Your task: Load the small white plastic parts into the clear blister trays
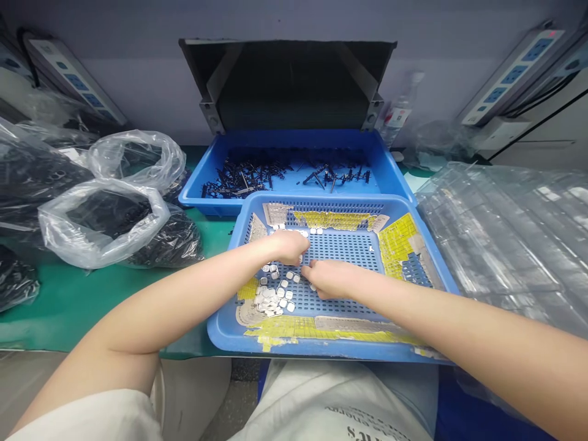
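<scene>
A shallow blue perforated plastic basket (337, 343) sits in front of me, its floor partly lined with yellow-taped, silvery sheets. Small square silver metal pieces (271, 297) lie scattered in a heap at its left, with a thinner row (294, 233) farther back. My left hand (289, 247) hangs over the basket's back left area, fingers curled down among the pieces. My right hand (328, 278) reaches in from the right, its fingertips close to a few pieces near the left hand. Neither hand shows clearly whether it holds a piece.
Behind the basket, a blue tray (294, 202) holds several black parts. Clear plastic bags (103, 223) of black parts lie on the green bench mat (78, 309) to the left. Stacked clear plastic trays (500, 226) lie at right, with power strips (512, 76) on the wall.
</scene>
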The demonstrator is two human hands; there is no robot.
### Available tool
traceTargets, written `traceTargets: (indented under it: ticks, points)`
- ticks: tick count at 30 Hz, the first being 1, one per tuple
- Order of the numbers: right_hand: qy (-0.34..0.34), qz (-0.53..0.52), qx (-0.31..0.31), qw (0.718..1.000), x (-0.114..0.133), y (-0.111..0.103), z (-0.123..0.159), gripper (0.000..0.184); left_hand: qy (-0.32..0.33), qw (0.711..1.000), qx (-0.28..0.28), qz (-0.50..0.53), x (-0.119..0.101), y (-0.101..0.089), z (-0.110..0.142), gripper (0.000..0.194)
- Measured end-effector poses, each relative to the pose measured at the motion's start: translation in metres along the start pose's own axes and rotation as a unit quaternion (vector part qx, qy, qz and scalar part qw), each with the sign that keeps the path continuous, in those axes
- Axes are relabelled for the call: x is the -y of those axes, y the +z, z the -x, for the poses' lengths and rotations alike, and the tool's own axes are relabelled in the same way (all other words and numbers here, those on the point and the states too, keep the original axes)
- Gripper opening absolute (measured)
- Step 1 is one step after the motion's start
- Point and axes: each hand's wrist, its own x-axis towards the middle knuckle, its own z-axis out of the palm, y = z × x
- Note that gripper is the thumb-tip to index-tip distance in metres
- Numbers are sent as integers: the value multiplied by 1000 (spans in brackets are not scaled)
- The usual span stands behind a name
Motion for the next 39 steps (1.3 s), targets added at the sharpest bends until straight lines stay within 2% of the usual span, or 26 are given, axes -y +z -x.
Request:
traceTargets:
  ticks: [4, 8, 10, 14, 17, 19, 22, 27, 28, 32, 35, 37, 39]
  points:
    - [36, -31, 7, 999, 1, -4, 0, 35, 53, 998, -6, 26, 6, 3, -2, 17]
    - [78, -134, 7, 988, -9, -8, 7, 13, 76, 995, -42, 56, 11, 3, -1, 15]
    - [95, -214, 4, 972, -16, -10, 12, 4, 82, 992, -52, 80, 14, 4, 0, 12]
    - [114, -392, -17, 913, -27, -11, 21, 12, 91, 984, -58, 145, 16, 4, 1, 9]
    - [118, -529, -59, 838, -32, -10, 27, 13, 96, 972, -59, 206, 15, 3, 3, 5]
    - [118, -613, -99, 775, -33, -11, 31, 14, 103, 960, -67, 251, 13, 2, 6, 5]
    - [105, -718, -153, 671, -30, -17, 39, 14, 115, 937, -110, 312, 7, -2, 12, 9]
    - [53, -827, -231, 509, -15, -26, 52, 12, 178, 841, -244, 449, -13, -17, 28, 10]
    - [44, -841, -249, 479, -11, -27, 54, 14, 182, 834, -270, 446, -17, -21, 32, 10]
    - [24, -873, -313, 373, -2, -24, 60, 17, 174, 878, -364, 260, -39, -40, 43, 9]
    - [24, -892, -344, 294, 0, -19, 68, 16, 190, 898, -365, 156, -53, -51, 49, 12]
    - [17, -901, -344, 263, 1, -15, 74, 15, 227, 899, -340, 156, -57, -55, 51, 12]
    - [9, -910, -329, 250, 1, -10, 81, 14, 259, 888, -334, 182, -54, -57, 49, 15]
